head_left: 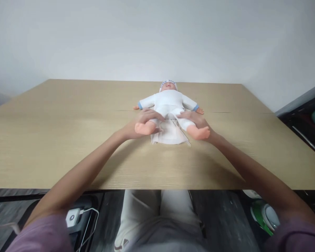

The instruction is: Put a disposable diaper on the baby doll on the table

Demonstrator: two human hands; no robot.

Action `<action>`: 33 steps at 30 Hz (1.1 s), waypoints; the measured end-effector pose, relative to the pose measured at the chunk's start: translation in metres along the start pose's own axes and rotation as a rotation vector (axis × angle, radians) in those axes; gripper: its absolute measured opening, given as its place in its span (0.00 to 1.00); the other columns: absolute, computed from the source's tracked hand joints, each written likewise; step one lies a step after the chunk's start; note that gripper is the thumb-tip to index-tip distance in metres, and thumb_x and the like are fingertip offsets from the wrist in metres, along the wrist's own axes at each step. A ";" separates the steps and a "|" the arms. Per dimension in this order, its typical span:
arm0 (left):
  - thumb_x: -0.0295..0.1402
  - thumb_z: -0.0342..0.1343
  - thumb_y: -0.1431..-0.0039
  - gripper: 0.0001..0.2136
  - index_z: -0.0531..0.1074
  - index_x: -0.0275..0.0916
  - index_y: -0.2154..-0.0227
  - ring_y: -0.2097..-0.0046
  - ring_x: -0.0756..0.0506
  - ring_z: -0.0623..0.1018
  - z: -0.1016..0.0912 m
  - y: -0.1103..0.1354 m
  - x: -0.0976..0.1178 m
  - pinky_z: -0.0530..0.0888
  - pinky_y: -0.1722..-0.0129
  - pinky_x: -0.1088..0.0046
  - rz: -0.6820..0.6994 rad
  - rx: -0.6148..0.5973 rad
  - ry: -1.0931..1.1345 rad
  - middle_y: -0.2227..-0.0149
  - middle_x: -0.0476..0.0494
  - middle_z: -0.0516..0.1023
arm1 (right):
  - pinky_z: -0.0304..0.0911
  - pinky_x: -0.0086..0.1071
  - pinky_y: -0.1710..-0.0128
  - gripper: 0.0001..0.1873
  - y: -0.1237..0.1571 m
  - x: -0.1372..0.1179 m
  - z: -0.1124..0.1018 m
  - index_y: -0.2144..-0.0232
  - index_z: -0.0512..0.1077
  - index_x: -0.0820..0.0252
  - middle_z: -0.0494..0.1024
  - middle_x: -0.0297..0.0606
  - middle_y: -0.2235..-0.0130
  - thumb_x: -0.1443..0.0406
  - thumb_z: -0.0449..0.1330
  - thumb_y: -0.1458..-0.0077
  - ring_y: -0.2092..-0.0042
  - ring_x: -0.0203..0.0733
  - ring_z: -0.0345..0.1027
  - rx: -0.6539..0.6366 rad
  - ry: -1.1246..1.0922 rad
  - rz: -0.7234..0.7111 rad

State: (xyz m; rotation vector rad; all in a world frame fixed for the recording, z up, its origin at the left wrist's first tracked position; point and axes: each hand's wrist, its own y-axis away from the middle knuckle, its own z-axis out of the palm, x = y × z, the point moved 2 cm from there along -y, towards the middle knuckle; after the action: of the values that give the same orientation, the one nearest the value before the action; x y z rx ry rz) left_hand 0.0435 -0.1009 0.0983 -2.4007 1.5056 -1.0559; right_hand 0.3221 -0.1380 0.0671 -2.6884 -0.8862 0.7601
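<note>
A baby doll (pixel 168 101) in a white suit with blue cuffs and a printed headband lies on its back, head toward the wall, legs spread toward me. Beneath its hips a white diaper (pixel 169 134) is spread flat, its front part reaching toward me between the legs. My left hand (pixel 144 122) is closed round the doll's leg on the left, fingers over the top and thumb low near the diaper. On the other side, my right hand (pixel 198 120) grips the other leg, fingertips on the thigh; its thumb is hidden.
The doll lies on a wide wooden table (pixel 55 140) against a pale wall (pixel 147 42). Below the front edge, a white charger (pixel 72 217) with a cable sits at the left. A green and white container (pixel 264 215) stands low at the right.
</note>
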 end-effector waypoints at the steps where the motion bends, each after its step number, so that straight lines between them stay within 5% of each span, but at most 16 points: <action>1: 0.45 0.69 0.33 0.17 0.81 0.46 0.45 0.38 0.35 0.80 0.002 0.011 -0.007 0.71 0.31 0.47 0.026 -0.011 -0.052 0.41 0.41 0.85 | 0.69 0.59 0.31 0.16 0.002 0.000 0.001 0.44 0.81 0.50 0.82 0.42 0.37 0.62 0.61 0.31 0.31 0.58 0.72 0.001 0.010 -0.009; 7: 0.31 0.62 0.36 0.26 0.74 0.48 0.34 0.27 0.30 0.70 0.027 0.058 -0.030 0.68 0.28 0.44 0.017 -0.117 -0.274 0.26 0.41 0.73 | 0.68 0.62 0.29 0.21 0.032 0.017 0.006 0.42 0.82 0.45 0.81 0.38 0.35 0.66 0.61 0.33 0.29 0.57 0.71 0.000 0.084 -0.076; 12: 0.19 0.60 0.44 0.36 0.73 0.50 0.32 0.25 0.31 0.67 0.033 0.061 -0.026 0.67 0.25 0.44 -0.018 -0.177 -0.275 0.23 0.45 0.69 | 0.69 0.59 0.28 0.26 0.053 0.048 0.009 0.45 0.83 0.46 0.83 0.39 0.36 0.72 0.52 0.31 0.28 0.52 0.72 0.012 0.019 -0.144; 16: 0.16 0.55 0.40 0.33 0.76 0.50 0.35 0.27 0.33 0.68 0.030 0.057 -0.022 0.69 0.28 0.44 -0.048 -0.200 -0.267 0.24 0.46 0.71 | 0.69 0.57 0.27 0.25 0.054 0.055 0.006 0.45 0.83 0.47 0.83 0.40 0.36 0.70 0.49 0.28 0.28 0.50 0.71 0.008 -0.092 -0.132; 21: 0.24 0.53 0.31 0.24 0.78 0.49 0.38 0.29 0.31 0.69 0.027 0.049 -0.013 0.68 0.30 0.43 -0.119 -0.237 -0.269 0.26 0.46 0.73 | 0.66 0.60 0.26 0.24 0.052 0.036 -0.003 0.31 0.73 0.49 0.79 0.43 0.32 0.60 0.53 0.24 0.27 0.56 0.70 -0.077 -0.112 -0.054; 26: 0.45 0.53 0.24 0.22 0.76 0.45 0.35 0.34 0.28 0.70 0.037 0.041 0.006 0.66 0.30 0.40 -0.191 -0.246 -0.337 0.29 0.37 0.74 | 0.58 0.68 0.23 0.41 0.060 0.000 0.008 0.25 0.66 0.55 0.73 0.55 0.28 0.44 0.66 0.31 0.24 0.68 0.63 -0.078 0.187 -0.041; 29: 0.51 0.61 0.29 0.26 0.76 0.41 0.37 0.34 0.25 0.69 0.052 0.043 0.016 0.64 0.28 0.37 -0.206 -0.188 -0.458 0.30 0.32 0.73 | 0.57 0.66 0.22 0.38 0.065 -0.015 0.022 0.23 0.64 0.58 0.72 0.56 0.28 0.54 0.65 0.29 0.23 0.67 0.60 -0.049 0.311 -0.030; 33: 0.34 0.57 0.29 0.12 0.77 0.41 0.46 0.34 0.25 0.69 0.063 0.046 0.021 0.63 0.28 0.37 -0.231 -0.133 -0.571 0.31 0.34 0.74 | 0.62 0.63 0.25 0.30 0.066 -0.022 0.033 0.28 0.71 0.59 0.74 0.55 0.28 0.70 0.57 0.29 0.24 0.65 0.62 -0.003 0.386 0.033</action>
State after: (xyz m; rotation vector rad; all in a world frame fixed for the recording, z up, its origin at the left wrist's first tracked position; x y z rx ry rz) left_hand 0.0537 -0.1568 0.0408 -2.6888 1.1470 -0.2447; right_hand 0.3221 -0.2028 0.0254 -2.7201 -0.7458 0.2275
